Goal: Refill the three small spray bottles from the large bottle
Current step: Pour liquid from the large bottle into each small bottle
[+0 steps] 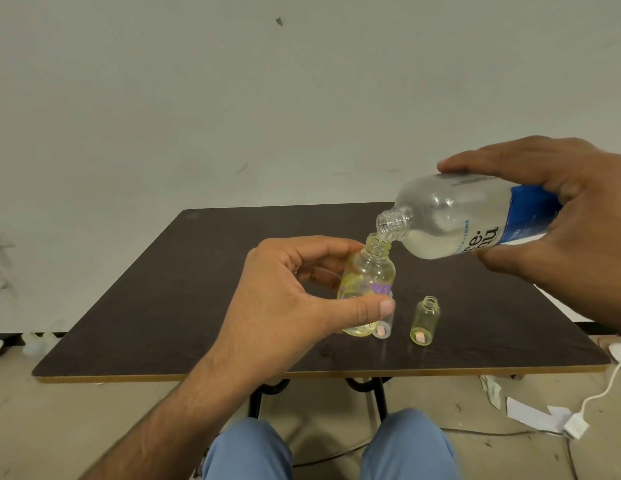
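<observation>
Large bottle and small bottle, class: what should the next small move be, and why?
Probably tip the large bottle slightly more. Its open neck sits right over the mouth of the small bottle, which the left hand steadies, and liquid lies low along its side; the small bottle looks only partly full.

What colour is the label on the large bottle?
Blue, with a white part bearing dark lettering, on the large bottle; head view.
</observation>
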